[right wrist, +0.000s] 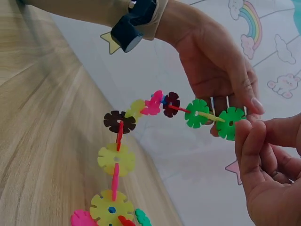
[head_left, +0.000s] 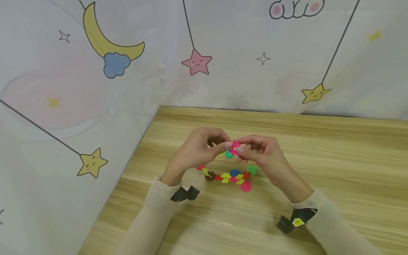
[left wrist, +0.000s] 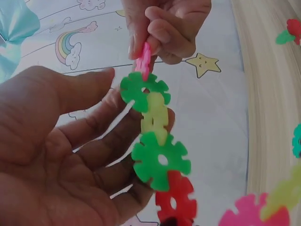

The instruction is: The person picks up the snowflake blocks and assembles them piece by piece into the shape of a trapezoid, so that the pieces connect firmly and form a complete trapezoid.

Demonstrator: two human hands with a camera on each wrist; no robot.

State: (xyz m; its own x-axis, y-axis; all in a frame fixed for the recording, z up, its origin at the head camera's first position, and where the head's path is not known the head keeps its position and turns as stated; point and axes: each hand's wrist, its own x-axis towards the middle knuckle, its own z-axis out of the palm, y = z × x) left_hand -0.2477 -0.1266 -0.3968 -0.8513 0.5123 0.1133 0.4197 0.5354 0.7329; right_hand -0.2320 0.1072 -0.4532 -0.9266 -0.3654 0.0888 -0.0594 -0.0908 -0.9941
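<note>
A chain of notched plastic snowflake discs hangs from the hands and runs down to the table. My right hand [head_left: 259,152] pinches a pink disc [left wrist: 143,61] at the chain's upper end between thumb and fingers. That disc is slotted into, or right against, a green disc [left wrist: 143,91]. My left hand [head_left: 204,148] is beside it, its fingers extended behind the chain and its thumb standing off the green disc. Below come a yellow disc [left wrist: 155,115], another green disc [left wrist: 161,160] and a red disc [left wrist: 176,197]. Dark brown disc [right wrist: 119,122] is farther along the chain.
On the wooden table [head_left: 350,159], the lower chain lies close to the person, with a blue disc [head_left: 235,173], a green disc [head_left: 251,170] and a pink disc [head_left: 245,186] at its right end. A cartoon-printed cloth [head_left: 236,42] borders the table at the back and left.
</note>
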